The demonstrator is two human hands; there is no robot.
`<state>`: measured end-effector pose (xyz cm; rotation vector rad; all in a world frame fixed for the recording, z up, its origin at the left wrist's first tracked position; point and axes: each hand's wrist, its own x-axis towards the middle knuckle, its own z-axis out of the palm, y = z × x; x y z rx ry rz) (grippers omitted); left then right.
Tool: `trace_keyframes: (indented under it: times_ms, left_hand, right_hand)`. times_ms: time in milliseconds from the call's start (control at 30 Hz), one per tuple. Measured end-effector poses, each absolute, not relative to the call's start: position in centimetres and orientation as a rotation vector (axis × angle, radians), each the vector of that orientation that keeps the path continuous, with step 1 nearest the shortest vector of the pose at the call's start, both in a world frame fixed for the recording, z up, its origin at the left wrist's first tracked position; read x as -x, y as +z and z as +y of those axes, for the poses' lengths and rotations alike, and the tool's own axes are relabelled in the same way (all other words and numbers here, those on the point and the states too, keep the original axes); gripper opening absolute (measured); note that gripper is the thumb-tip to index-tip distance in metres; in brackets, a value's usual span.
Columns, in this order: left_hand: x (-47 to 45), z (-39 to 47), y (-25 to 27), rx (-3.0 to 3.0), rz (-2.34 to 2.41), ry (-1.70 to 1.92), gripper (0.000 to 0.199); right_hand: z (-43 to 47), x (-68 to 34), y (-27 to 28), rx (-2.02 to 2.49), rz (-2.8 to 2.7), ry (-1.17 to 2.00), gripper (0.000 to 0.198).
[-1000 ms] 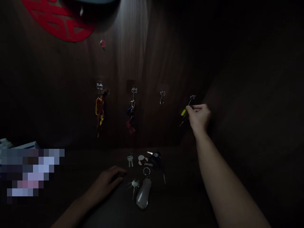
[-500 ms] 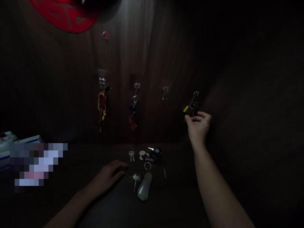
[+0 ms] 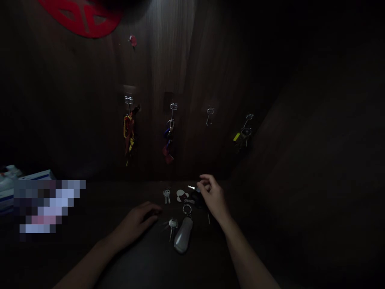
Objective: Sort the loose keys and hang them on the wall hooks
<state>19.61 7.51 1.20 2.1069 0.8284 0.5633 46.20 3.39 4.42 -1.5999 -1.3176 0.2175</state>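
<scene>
My right hand (image 3: 213,196) hovers at the bunch with the black key fob (image 3: 197,197), its fingers loosely bent and apart from the thumb. It partly hides that bunch, whose bright key blade (image 3: 191,187) sticks out to the left. Flat on the dark surface, my left hand (image 3: 141,218) has its fingers stretched out and holds nothing. Near its fingertips are a small pair of keys (image 3: 167,196) and a key bunch (image 3: 172,224) joined to a grey teardrop-shaped fob (image 3: 183,237). A pale rounded tag (image 3: 181,194) lies between the bunches.
Metal hooks line the dark wood wall. A red and yellow cord (image 3: 129,132) hangs on the left hook, keys with a blue and red tag (image 3: 169,142) on another, and keys with a yellow tag (image 3: 237,137) on the right one. A third hook (image 3: 209,116) is bare. Boxes (image 3: 39,175) stand left.
My right hand has let go of the yellow-tagged keys, which now hang on the right hook, and has come down left to the black fob. My left hand has stayed put.
</scene>
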Motion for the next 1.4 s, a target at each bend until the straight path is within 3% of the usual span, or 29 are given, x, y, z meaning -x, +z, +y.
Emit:
trace_keyframes:
  times_ms: [100,500,733,833,1067,1267,1400]
  left_hand:
    - [-19.6,7.5,1.2,-2.112,0.827,0.566,0.024]
    - [-19.8,7.4,1.4,-2.141,0.816,0.569,0.024]
    - [-19.8,7.5,1.1,-2.156,0.82,0.592,0.024]
    - [-19.8,7.5,1.1,-2.155,0.818,0.593,0.023]
    - [-19.8,7.4,1.4,-2.15,0.79,0.603,0.024]
    - [-19.8,7.3,1.3,-2.14,0.811,0.603,0.023]
    - [-19.8,7.3,1.1,-2.136,0.812,0.63,0.023]
  right_hand:
    - [2.9,-45.2,4.2,1.628,-1.546,0.302,0.012]
    - [2.4,-41.4,3.6,1.681,-2.126,0.352,0.007]
    - [3.4,-40.1,2.8,1.635,-2.198,0.305,0.047]
    - [3.8,-39.7,2.6,1.649,-2.227,0.336,0.045]
    - [3.9,-39.8,2.5,1.587,-2.153,0.26,0.017]
    - [4.1,-40.0,2.1,1.57,-2.074,0.277,0.035]
    - [4.1,-39.8,2.1,1.491,-1.915,0.394,0.034]
